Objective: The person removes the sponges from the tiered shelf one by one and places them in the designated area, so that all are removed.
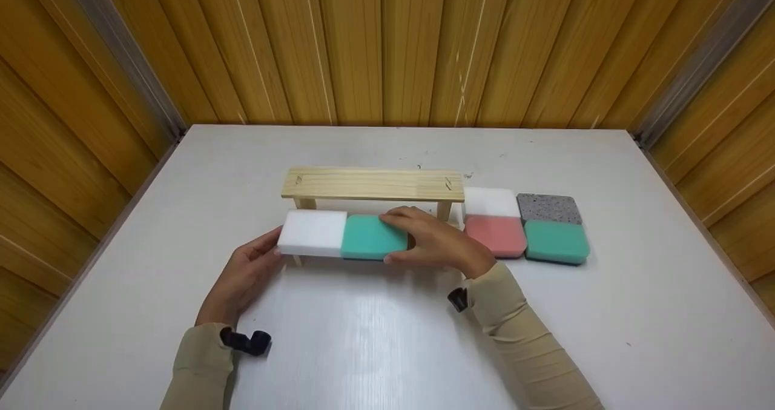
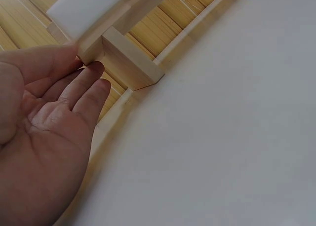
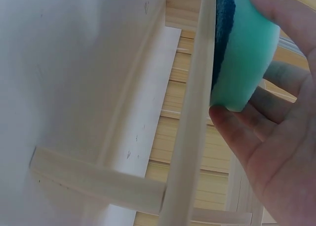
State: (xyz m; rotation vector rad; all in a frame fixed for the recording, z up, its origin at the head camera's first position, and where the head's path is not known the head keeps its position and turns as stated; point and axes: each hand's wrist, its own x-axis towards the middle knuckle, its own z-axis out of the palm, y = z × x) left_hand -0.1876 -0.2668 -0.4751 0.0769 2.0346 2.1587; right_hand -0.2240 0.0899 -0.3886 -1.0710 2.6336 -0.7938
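A green sponge [image 1: 375, 237] with a dark scouring underside lies on the lower front board [image 3: 190, 112] of a small wooden stand. My right hand [image 1: 439, 240] grips its right end, the thumb at the near edge and the fingers over the far corner. Against its left side sits a white sponge [image 1: 312, 233], on the same board. My left hand [image 1: 245, 271] touches the left end of the board and the white sponge with thumb and fingertips, the other fingers loosely extended [image 2: 81, 90]. The raised back board [image 1: 372, 184] of the stand carries nothing.
To the right of the stand, several sponges lie close together on the white table [image 1: 375, 349]: a white one [image 1: 491, 201], a speckled grey one [image 1: 549, 208], a pink one [image 1: 496, 236] and another green one [image 1: 556, 241]. Wood-patterned panels [image 1: 405, 46] enclose the table's back and sides.
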